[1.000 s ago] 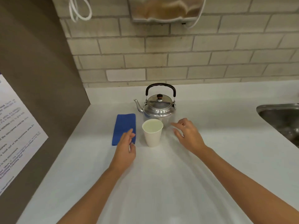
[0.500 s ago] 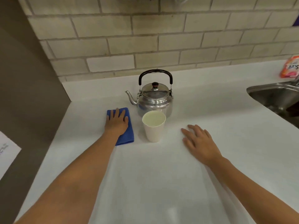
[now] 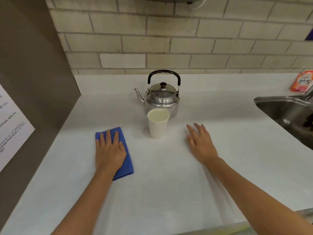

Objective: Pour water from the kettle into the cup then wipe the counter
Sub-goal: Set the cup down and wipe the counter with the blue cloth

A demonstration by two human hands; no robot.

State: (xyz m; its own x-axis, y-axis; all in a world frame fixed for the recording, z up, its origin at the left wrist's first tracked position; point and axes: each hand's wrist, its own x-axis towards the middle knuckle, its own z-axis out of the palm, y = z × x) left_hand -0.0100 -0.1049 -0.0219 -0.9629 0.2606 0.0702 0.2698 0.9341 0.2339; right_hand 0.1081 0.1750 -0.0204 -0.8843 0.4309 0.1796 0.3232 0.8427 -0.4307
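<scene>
A steel kettle with a black handle stands upright on the white counter, its spout to the left. Right in front of it is a white paper cup with liquid inside. A folded blue cloth lies to the left of the cup. My left hand presses flat on that cloth, covering most of it. To the right of the cup, my right hand rests palm down on the counter, fingers spread, holding nothing.
A steel sink is set into the counter at the right, with an orange packet behind it. A brown side panel carrying a printed sheet bounds the left. A brick wall runs along the back.
My left hand came down onto the blue cloth and slid it toward me, away from the kettle. My right hand settled flat on the counter right of the cup.
</scene>
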